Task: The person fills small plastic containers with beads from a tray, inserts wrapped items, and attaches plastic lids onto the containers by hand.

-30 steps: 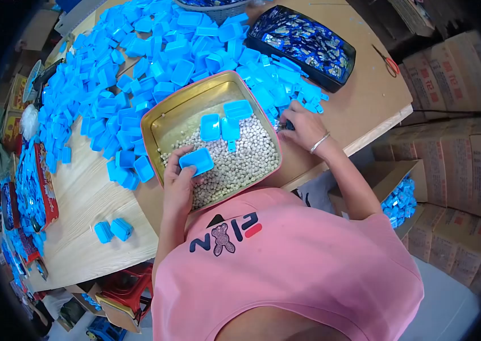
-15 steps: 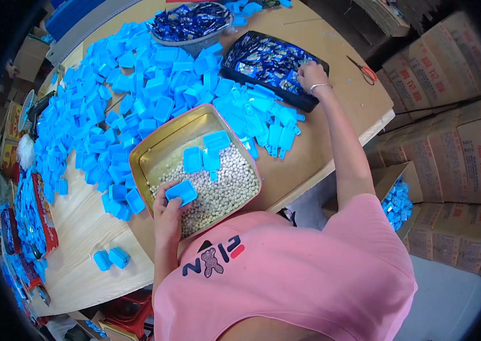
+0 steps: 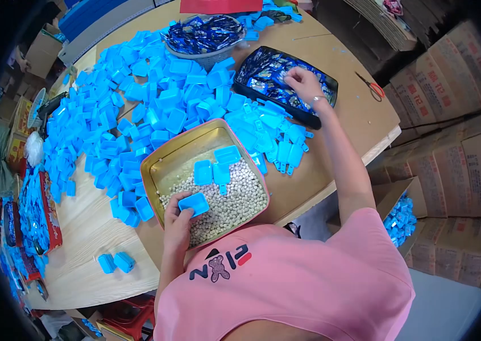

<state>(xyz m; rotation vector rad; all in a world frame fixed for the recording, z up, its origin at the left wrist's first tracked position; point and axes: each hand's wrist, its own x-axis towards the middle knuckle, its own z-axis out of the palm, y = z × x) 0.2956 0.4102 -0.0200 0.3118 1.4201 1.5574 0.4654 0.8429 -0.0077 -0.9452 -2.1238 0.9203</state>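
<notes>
My left hand (image 3: 177, 219) grips a small blue box (image 3: 194, 204) over the lower left of a gold tin with a pink rim (image 3: 150, 181). Pale round beads (image 3: 236, 196) cover much of the tin's bottom, and a few blue plastic pieces (image 3: 221, 173) lie on them. My right hand (image 3: 304, 82), with a bracelet at the wrist, is over a black tray (image 3: 301, 115) of shiny blue packets (image 3: 257, 85). Its fingers are pinched together; what they hold, if anything, is too small to name.
Blue boxes (image 3: 161, 102) are heaped behind the tin, with flat blue pieces (image 3: 291, 153) at its right. A grey basket (image 3: 209, 58) of packets stands behind. Orange-handled scissors (image 3: 376, 90) lie right. Two blue bundles (image 3: 124, 262) sit front left.
My right hand has gone from beside the tin to the black tray and now sits higher, further left over it. My left hand keeps its hold on the blue box. The view has shifted.
</notes>
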